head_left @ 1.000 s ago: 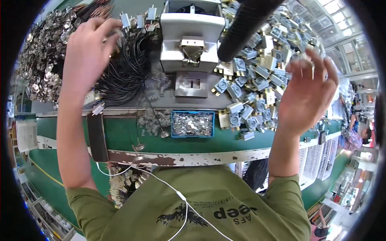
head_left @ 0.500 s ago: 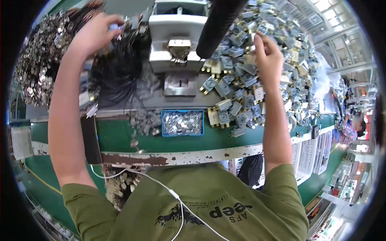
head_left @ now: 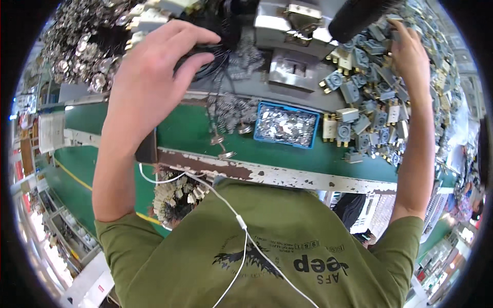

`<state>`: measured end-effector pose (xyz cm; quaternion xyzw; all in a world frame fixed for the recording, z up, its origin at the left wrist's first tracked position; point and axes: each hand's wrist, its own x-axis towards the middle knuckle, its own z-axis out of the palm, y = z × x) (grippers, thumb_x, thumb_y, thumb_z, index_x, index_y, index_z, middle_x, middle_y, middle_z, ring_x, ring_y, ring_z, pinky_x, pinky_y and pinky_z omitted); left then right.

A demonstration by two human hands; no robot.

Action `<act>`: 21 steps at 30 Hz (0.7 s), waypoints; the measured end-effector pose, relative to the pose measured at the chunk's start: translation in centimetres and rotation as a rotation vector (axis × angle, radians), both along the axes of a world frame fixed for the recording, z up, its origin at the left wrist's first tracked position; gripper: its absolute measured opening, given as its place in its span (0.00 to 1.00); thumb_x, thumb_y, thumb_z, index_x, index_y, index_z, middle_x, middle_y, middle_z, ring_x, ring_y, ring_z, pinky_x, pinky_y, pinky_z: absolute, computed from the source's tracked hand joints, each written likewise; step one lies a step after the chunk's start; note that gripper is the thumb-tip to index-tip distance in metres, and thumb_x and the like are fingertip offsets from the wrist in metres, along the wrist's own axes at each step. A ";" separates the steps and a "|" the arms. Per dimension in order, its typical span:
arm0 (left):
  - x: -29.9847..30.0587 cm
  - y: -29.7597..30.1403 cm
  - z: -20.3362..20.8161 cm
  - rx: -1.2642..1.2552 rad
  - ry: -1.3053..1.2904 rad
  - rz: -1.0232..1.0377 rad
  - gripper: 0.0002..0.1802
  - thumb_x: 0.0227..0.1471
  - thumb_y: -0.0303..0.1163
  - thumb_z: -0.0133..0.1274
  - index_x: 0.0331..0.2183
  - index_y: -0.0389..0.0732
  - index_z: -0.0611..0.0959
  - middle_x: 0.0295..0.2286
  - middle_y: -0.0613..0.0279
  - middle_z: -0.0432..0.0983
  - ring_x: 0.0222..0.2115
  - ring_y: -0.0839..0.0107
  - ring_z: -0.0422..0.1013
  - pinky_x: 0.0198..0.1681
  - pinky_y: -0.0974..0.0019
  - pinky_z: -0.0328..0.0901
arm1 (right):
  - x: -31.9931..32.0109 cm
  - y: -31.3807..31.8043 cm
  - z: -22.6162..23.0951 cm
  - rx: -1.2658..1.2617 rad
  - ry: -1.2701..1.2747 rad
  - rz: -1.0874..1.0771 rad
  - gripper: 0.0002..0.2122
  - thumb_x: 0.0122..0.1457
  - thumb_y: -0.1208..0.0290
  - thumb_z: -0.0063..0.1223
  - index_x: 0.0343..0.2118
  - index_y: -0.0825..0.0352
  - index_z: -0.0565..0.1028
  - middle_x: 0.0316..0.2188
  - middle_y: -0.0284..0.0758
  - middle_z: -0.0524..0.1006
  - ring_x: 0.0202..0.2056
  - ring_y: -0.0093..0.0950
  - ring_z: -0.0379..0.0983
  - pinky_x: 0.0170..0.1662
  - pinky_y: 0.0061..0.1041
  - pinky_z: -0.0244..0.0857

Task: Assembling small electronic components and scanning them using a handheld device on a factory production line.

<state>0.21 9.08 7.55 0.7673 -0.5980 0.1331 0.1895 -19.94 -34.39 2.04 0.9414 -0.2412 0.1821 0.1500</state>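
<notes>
My left hand [head_left: 159, 72] is raised above the bench at the left, thumb and forefinger apart, with nothing visible between them. Behind its fingertips lies a bundle of black cables [head_left: 218, 59]. At the far right my right hand [head_left: 412, 57] reaches over a heap of grey and white plug housings [head_left: 380, 92] with metal pins. Its fingers are bent together at the heap, and what they hold is too small to make out. Between the hands stands a press-like machine [head_left: 298, 23] with a slotted metal block [head_left: 294, 70] before it.
A blue tray [head_left: 284, 145] of small shiny metal pieces sits on the green bench edge [head_left: 190, 120]. Left of it are loose coiled pieces [head_left: 231, 113]. Shiny metal parts [head_left: 82, 51] pile up at the far left. A dark cylinder [head_left: 359, 20] hangs above the machine.
My left hand has come nearer and lower, its fingers now apart where they had held something small and pale. My right hand stays over the housings. The whole view has shifted and tilted.
</notes>
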 end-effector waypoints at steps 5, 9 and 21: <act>-0.1 9.0 -1.0 0.303 0.332 0.282 0.09 0.55 0.26 0.60 0.40 0.40 0.84 0.36 0.58 0.80 0.34 0.56 0.77 0.39 0.59 0.70 | -2.4 4.6 3.4 0.453 -0.301 -0.049 0.21 0.65 0.67 0.55 0.62 0.57 0.74 0.54 0.37 0.79 0.48 0.26 0.79 0.51 0.26 0.73; -3.0 7.8 -2.6 0.120 0.531 0.373 0.10 0.54 0.25 0.60 0.40 0.40 0.84 0.36 0.58 0.80 0.35 0.55 0.77 0.38 0.58 0.71 | -3.4 9.4 1.0 1.089 -0.676 0.218 0.20 0.66 0.70 0.53 0.60 0.68 0.73 0.56 0.40 0.77 0.50 0.32 0.78 0.54 0.31 0.74; -3.3 -5.1 -8.5 0.156 -0.040 -0.077 0.05 0.45 0.27 0.57 0.29 0.41 0.80 0.26 0.61 0.74 0.31 0.64 0.77 0.35 0.62 0.71 | -3.7 19.4 -1.1 1.704 -0.551 0.237 0.25 0.64 0.81 0.54 0.64 0.68 0.66 0.56 0.40 0.73 0.49 0.23 0.73 0.49 0.24 0.72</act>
